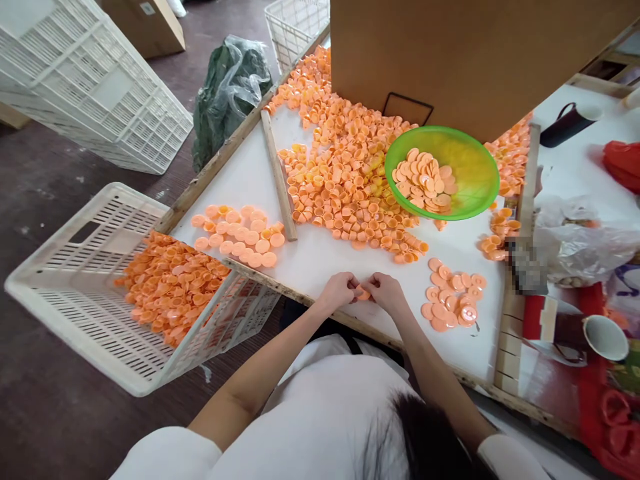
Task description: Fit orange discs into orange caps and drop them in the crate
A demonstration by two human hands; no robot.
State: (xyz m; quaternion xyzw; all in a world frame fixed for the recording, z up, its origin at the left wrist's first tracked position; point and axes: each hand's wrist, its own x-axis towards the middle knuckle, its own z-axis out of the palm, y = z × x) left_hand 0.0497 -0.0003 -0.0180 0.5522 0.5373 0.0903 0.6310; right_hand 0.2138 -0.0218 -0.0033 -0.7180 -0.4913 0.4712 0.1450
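Near the front edge of the white table [310, 267], my left hand [341, 291] and my right hand [384, 292] meet, fingers closed on a small orange plastic piece [363, 293]. Fingertips cover much of it, so its exact shape is hard to tell. To the right of my right hand lies a loose group of flat orange discs [453, 297]. Beyond my hands spreads a big heap of orange plastic cups [350, 173]. Left of my hands, orange pieces with round flat tops [240, 237] lie grouped behind the wooden strip [280, 177].
A green bowl [470, 167] with orange discs stands before a large cardboard box [450, 60]. At lower left, a white crate [90, 313] holds many orange pieces. Another white crate [95, 80] stands behind it. Mugs [606, 337] and plastic bags [580, 243] sit beyond the right wooden divider [511, 320].
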